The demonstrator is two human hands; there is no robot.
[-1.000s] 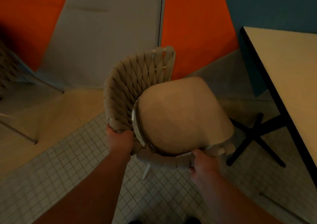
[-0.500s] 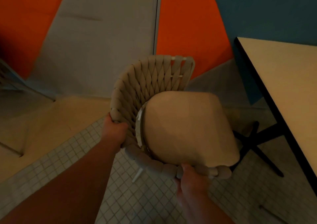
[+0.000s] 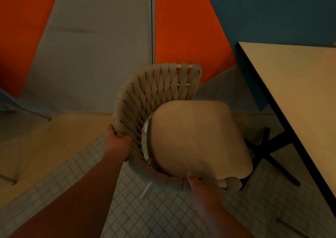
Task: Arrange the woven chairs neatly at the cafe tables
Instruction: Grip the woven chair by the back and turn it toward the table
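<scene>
Both hands clamp the chair rim, left hand at 9, right hand at 6: looks light, stiff frame, weave grippy, loose cushion, desk at 3.

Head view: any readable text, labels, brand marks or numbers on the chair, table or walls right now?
None readable. The woven chair, its seat cushion, the table top and the orange, grey and blue wall panels show no lettering. A small white tag at the cushion's edge is too blurred to tell if it carries print.
</scene>
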